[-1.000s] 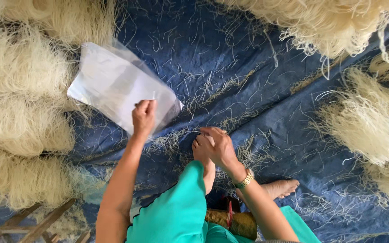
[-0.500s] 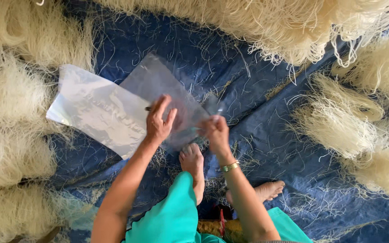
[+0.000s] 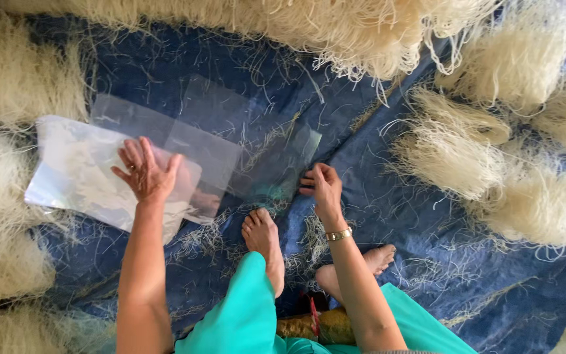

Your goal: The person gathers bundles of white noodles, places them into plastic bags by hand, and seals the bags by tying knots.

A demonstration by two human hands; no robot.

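My left hand lies flat, fingers spread, on a stack of clear plastic bags at the left. One clear bag lies spread across the blue tarp beyond it. My right hand pinches the near edge of another clear bag lying in the middle. My bare feet rest on the tarp just below both hands, with teal trousers over my legs.
Pale dried noodle bundles ring the tarp: a long heap along the top, piles at the left and right. Loose strands litter the tarp. A small wooden stool sits under me.
The clear bags have spread out: one now lies farther up the tarp, another is drawn to the right by my right hand. My left hand has shifted left onto the stack.
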